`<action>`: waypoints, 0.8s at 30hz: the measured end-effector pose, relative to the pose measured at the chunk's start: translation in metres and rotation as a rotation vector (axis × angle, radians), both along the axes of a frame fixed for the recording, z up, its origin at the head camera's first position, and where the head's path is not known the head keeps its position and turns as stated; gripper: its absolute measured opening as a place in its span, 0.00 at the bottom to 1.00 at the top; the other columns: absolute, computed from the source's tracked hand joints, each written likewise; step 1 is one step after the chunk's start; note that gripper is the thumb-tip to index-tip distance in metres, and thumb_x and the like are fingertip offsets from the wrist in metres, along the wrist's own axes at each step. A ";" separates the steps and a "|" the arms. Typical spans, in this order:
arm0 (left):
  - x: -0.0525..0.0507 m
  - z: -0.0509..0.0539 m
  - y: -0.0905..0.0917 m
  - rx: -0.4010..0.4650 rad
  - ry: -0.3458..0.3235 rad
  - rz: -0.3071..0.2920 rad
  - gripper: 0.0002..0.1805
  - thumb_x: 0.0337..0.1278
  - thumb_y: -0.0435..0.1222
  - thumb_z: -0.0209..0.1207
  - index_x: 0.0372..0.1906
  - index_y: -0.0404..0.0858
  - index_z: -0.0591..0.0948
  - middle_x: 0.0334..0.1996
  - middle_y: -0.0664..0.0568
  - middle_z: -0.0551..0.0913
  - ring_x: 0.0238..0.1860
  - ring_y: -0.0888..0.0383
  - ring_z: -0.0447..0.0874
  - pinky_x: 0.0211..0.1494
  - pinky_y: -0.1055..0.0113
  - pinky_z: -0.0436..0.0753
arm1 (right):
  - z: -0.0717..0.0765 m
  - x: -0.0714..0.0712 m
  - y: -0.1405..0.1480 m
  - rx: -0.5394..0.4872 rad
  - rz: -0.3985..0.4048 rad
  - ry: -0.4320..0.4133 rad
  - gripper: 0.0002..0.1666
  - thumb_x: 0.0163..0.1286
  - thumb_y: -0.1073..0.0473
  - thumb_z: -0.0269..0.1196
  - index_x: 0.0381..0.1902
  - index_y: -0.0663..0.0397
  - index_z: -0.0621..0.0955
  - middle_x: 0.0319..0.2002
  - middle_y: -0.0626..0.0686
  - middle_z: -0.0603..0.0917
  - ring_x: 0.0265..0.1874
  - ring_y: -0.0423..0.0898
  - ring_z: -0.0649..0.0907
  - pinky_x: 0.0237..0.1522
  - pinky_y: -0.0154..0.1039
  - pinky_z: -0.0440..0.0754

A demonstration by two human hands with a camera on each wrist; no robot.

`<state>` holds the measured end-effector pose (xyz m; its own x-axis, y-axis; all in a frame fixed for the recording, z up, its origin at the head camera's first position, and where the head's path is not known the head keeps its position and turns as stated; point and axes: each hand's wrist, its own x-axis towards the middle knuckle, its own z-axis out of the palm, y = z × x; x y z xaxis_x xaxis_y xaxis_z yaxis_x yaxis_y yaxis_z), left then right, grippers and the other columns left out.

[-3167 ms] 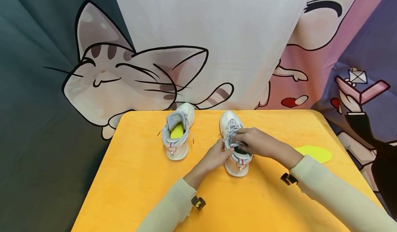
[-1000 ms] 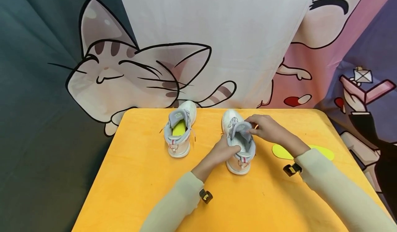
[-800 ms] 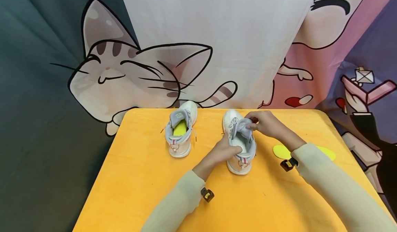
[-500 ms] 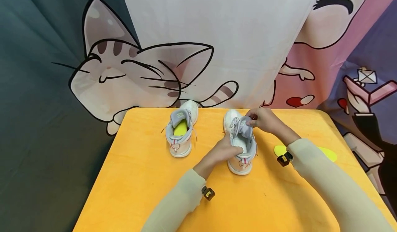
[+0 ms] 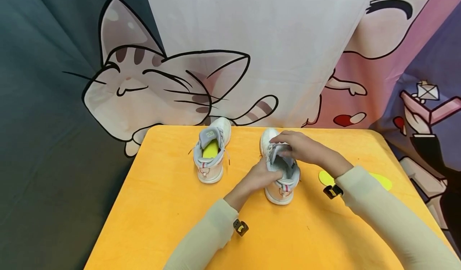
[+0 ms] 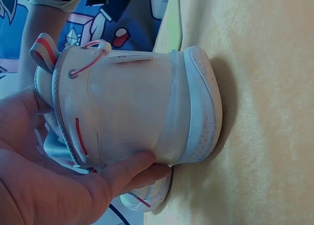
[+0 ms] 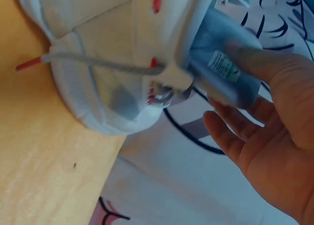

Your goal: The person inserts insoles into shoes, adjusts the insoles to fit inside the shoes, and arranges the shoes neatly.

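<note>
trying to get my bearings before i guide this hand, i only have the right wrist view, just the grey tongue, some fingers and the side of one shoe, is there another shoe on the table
Observer: Yes, the head view shows a second shoe on the table, to the left of the held shoe.

Operator: ok anything inside that one

Observer: A yellow-green insole shows through its opening.

Operator: and what's over on the other side, past the right arm

Observer: A flat yellow-green piece lies on the table there, showing on either side of the right sleeve, which hides its middle.
</note>
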<state>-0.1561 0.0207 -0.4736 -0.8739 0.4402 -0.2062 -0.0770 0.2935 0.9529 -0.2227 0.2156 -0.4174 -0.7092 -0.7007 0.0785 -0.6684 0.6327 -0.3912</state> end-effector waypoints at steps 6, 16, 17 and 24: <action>0.001 0.000 -0.001 0.004 0.015 0.005 0.44 0.56 0.38 0.62 0.79 0.48 0.60 0.73 0.50 0.72 0.68 0.49 0.73 0.69 0.62 0.72 | 0.003 0.000 -0.017 -0.009 0.054 -0.006 0.15 0.64 0.63 0.74 0.49 0.52 0.87 0.46 0.50 0.87 0.46 0.46 0.85 0.49 0.47 0.85; 0.002 0.003 0.001 -0.053 0.025 0.019 0.48 0.51 0.38 0.67 0.79 0.47 0.61 0.70 0.44 0.76 0.61 0.51 0.78 0.64 0.63 0.76 | -0.008 -0.024 -0.023 -0.006 -0.052 0.045 0.03 0.67 0.61 0.72 0.35 0.49 0.86 0.34 0.46 0.86 0.33 0.41 0.82 0.38 0.41 0.83; 0.002 0.004 0.001 -0.063 0.017 0.021 0.47 0.51 0.38 0.67 0.78 0.45 0.62 0.69 0.44 0.76 0.60 0.52 0.78 0.63 0.63 0.76 | -0.009 -0.026 -0.022 -0.005 -0.071 0.041 0.03 0.67 0.60 0.72 0.35 0.49 0.86 0.34 0.46 0.86 0.33 0.42 0.82 0.38 0.41 0.83; 0.000 0.004 -0.004 -0.031 -0.024 0.014 0.40 0.55 0.38 0.67 0.74 0.37 0.68 0.67 0.42 0.78 0.57 0.55 0.79 0.63 0.60 0.77 | -0.014 -0.026 -0.016 -0.055 -0.174 -0.055 0.08 0.66 0.54 0.73 0.38 0.51 0.87 0.35 0.47 0.87 0.35 0.44 0.82 0.40 0.43 0.82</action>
<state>-0.1557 0.0165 -0.4695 -0.8744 0.4212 -0.2407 -0.1041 0.3217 0.9411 -0.2491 0.1995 -0.4317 -0.8235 -0.5628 0.0708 -0.5274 0.7137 -0.4610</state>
